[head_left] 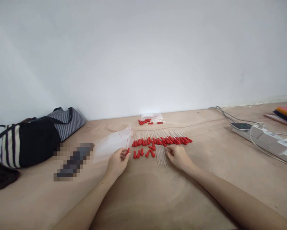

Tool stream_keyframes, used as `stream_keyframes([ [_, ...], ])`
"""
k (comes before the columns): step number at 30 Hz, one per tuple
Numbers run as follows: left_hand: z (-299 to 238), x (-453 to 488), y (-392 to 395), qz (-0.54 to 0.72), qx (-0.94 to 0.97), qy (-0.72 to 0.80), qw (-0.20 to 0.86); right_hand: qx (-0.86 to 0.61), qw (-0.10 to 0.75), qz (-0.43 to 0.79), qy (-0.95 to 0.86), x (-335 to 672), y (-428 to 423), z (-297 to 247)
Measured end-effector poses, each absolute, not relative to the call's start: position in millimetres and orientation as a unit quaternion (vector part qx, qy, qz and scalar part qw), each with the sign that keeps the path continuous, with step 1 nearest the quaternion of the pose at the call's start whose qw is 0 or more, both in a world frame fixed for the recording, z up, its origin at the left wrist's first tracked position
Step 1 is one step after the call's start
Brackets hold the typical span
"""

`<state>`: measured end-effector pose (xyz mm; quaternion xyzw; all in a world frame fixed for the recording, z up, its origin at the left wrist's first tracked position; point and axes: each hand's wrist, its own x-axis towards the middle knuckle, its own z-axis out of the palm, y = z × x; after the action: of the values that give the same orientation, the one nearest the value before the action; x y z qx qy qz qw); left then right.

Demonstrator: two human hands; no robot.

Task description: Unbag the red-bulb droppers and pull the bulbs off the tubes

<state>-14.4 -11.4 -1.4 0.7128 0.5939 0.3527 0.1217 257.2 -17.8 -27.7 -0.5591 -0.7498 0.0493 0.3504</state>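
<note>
My left hand pinches a red rubber dropper bulb between thumb and fingers. My right hand is closed at the right edge of a row of bare glass dropper tubes, its fingertips on the end one. Several loose red bulbs lie between the hands. Beyond them, a long row of glass droppers with red bulbs fitted on lies side by side, bulbs toward me and glass ends toward the wall.
Clear zip bags lie left of the droppers. More red bulbs sit by a plastic bag near the wall. Fabric bags and a pixelated dark object are at left. A power strip with cables stands right.
</note>
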Motion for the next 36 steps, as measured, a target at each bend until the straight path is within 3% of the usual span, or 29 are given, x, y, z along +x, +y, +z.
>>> stream_keyframes([
  [12,-6.2,-0.1,-16.3,0.331,0.725,0.583,0.159,-0.591,0.312,0.023,-0.743,245.4,-2.8,-28.6],
  [21,7.2,21.3,-14.8,0.33,0.803,0.494,-0.043,-0.583,0.36,0.03,-0.728,262.2,-10.7,-16.5],
  [30,12.4,107.4,20.2,0.25,0.815,0.508,-0.124,-0.556,0.382,-0.091,-0.732,289.6,-13.3,-18.4],
  [36,3.2,117.7,33.4,0.264,0.798,0.534,-0.092,-0.542,0.401,-0.113,-0.73,285.0,-12.2,-20.0],
])
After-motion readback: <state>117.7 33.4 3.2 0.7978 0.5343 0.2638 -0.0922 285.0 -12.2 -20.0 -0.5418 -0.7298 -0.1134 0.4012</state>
